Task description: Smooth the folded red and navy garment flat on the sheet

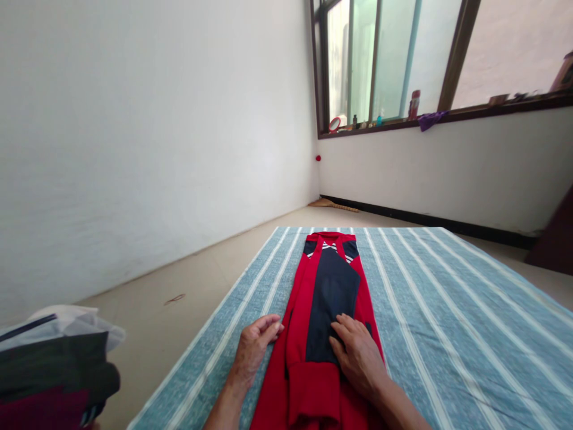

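Note:
A red and navy jacket [333, 286] with white stripes near its collar lies folded lengthwise on a blue striped sheet [430, 310]. One sleeve is laid along its middle, with the red ribbed cuff [314, 391] toward me. My right hand [360, 352] rests on the navy sleeve panel and the right edge of the jacket, palm down, fingers stretched forward. At the jacket's left edge is my left hand [255, 349], fingers loosely bent and held near one another. Its fingertips meet the red cloth, with no cloth visibly gripped. The jacket's bottom end runs out of view.
A pile of folded clothes [54, 364], white, dark green and maroon, stands at the lower left. Past the sheet's edge lies a tiled floor [197, 280] with a thin looped cord [174, 298]. A broom [333, 205] lies in the far corner below a window sill [385, 124] with small items.

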Demonstrator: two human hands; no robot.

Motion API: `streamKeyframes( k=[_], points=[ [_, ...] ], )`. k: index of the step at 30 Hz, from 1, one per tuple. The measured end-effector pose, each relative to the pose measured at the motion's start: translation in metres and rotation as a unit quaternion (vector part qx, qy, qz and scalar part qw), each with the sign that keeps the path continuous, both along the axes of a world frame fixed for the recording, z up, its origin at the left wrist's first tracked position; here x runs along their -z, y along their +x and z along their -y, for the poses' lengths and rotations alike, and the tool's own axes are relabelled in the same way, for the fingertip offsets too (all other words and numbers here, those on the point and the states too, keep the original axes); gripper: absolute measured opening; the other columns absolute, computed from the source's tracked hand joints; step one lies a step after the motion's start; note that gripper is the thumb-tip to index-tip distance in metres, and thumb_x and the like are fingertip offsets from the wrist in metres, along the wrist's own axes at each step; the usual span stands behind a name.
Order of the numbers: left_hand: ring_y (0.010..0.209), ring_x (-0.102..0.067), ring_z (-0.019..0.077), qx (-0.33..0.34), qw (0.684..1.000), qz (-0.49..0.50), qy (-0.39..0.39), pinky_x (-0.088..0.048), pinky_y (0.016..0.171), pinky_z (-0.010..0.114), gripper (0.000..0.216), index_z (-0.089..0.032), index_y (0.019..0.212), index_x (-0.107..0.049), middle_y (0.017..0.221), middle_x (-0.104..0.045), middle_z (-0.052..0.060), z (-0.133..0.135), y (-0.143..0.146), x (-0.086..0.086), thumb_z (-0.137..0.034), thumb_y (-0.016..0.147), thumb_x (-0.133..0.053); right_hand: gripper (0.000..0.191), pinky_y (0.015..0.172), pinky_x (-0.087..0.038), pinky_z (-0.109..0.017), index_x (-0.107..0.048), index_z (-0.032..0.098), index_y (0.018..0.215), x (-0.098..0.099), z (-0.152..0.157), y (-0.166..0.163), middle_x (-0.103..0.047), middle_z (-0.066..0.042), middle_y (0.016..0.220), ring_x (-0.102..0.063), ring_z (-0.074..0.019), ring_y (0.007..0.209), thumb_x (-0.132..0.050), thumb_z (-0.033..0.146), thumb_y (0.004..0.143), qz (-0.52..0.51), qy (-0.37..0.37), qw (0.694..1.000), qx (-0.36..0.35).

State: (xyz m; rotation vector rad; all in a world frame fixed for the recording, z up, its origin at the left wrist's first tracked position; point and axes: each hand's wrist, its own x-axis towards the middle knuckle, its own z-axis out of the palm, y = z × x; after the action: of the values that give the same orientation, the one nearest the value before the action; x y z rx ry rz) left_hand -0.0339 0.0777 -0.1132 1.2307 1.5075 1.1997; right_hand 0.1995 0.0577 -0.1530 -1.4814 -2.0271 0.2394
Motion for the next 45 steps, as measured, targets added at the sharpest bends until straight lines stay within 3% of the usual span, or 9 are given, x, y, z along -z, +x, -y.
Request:
streamKeyframes(
  k=[45],
  points=[
    [0.083, -0.067, 0.0242, 0.007, 1.0, -0.006, 0.003, -0.05, 0.077, 0.033, 0.04, -0.014, 0.093, -0.067, 0.081, -0.073, 0.006, -0.0017, -0.0023, 0.0065, -0.042, 0.064, -0.067, 0.027, 0.103, -0.037, -0.043, -0.065, 0.02, 0.11, -0.0016, 0.0005, 0.0005, -0.058, -0.008, 0.126, -0.049, -0.0257, 0.121, -0.049, 0.022, 0.088, 0.012, -0.002, 1.0, 0.0]
  ],
)
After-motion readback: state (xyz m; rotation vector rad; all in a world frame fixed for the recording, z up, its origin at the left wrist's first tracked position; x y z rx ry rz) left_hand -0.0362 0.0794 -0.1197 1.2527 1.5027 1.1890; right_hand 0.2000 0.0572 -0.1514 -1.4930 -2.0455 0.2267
